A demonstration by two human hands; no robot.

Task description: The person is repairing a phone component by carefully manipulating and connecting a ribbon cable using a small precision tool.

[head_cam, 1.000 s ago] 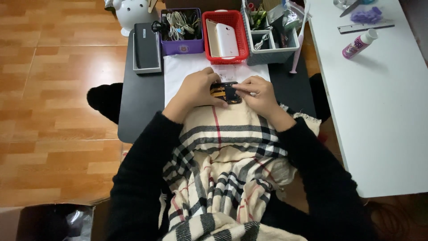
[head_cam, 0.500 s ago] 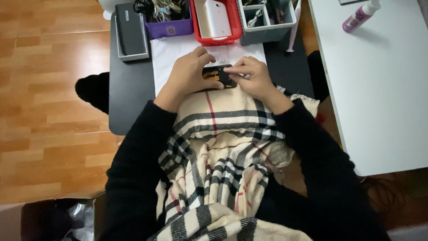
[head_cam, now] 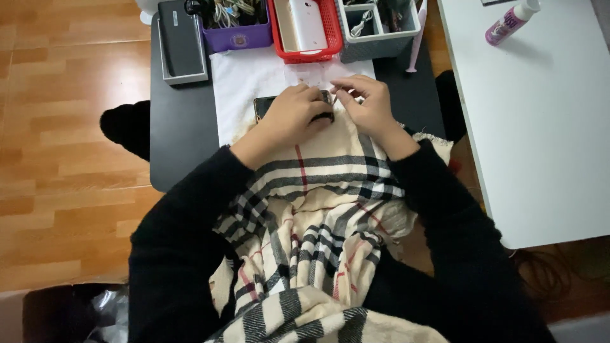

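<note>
**A:** ok so starting closest to the camera: there's a big beige plaid scarf (head_cam: pixel 311 241) draped over the person's lap, black sleeves on both sides, and it runs right up to the edge of the dark grey table (head_cam: pixel 181 140).

**B:** and the hands are just past that?

**A:** yep, both resting at the top end of the scarf, on a white cloth (head_cam: pixel 254 82) spread on the table. The left hand (head_cam: pixel 293 115) is curled down over a small dark gadget (head_cam: pixel 265 106), looks like a phone lying flat. Only its left end and a bit near the fingertips peek out, so that hand is clamped on it, holding it in place.

**B:** right hand?

**A:** the right hand (head_cam: pixel 367 105) sits just beside the left, thumb and forefinger pinched narrow on a thin tool (head_cam: pixel 335 97) whose tip points at the gadget's right end. Too small to say what kind of tool it is.

**B:** further back?

**A:** along the far edge: a grey tray (head_cam: pixel 181 41) with a dark flat box in it, a purple bin (head_cam: pixel 236 37) full of cables, a red basket (head_cam: pixel 308 32), and a grey organizer (head_cam: pixel 380 35). Off to the right is a separate white table (head_cam: pixel 540 127) with a pink-labelled bottle (head_cam: pixel 511 22) lying on it. Wooden floor (head_cam: pixel 70 127) on the left.
</note>
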